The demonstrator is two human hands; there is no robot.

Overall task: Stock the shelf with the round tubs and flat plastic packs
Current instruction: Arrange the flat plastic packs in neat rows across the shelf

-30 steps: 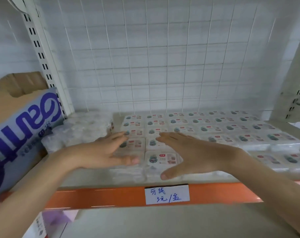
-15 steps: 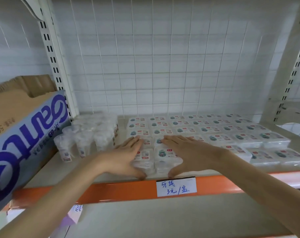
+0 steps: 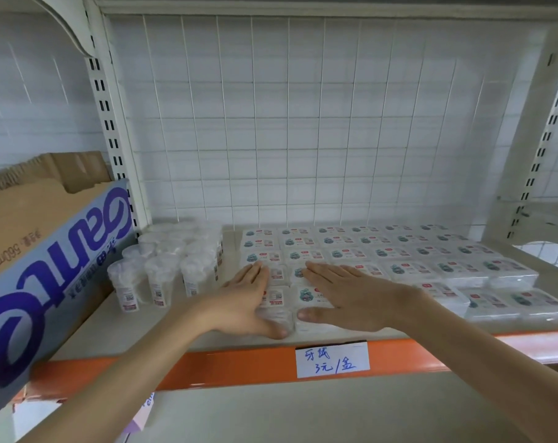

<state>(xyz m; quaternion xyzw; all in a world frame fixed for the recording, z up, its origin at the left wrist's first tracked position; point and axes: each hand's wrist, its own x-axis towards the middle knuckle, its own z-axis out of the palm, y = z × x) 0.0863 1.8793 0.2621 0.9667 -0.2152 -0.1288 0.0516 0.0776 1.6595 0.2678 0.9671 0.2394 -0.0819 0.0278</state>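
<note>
The person is showing two forearms and two hands, all bare. The left forearm [image 3: 127,378] is coming in uncovered from the near left corner, the right forearm [image 3: 482,362] from the near right edge. The left hand [image 3: 248,302] and the right hand [image 3: 351,295] are likewise showing bare, wrists and fingers alike.

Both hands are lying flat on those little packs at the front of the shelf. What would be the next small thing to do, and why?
Probably a gentle push backward, then lift off. The left hand and right hand lie flat on the two front packs, thumbs against their front edges, and those packs sit close to the shelf lip.
</note>
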